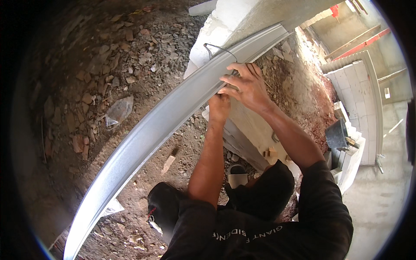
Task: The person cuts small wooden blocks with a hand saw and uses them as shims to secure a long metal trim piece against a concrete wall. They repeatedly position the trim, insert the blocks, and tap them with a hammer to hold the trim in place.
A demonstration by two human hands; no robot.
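A long silver-grey metal channel (pixel 160 104) runs from the lower left to the upper middle, its far end resting against a pale concrete block. My left hand (pixel 219 107) is closed at the channel's near edge; its fingertips are hidden there, so what they grip cannot be made out. Just above it, my right hand (pixel 250 86) reaches over the same edge, fingers bent and spread apart against the metal. A thin dark wire (pixel 222 48) loops across the channel toward my right fingers.
Rubble and broken brick (pixel 93 82) cover the ground on the left, with a clear plastic sheet (pixel 119 112) on it. The concrete block (pixel 225 26) stands at the far end. At right are a black bucket (pixel 337 134) and a wall of pale blocks (pixel 355 86). A sandal (pixel 237 170) shows below.
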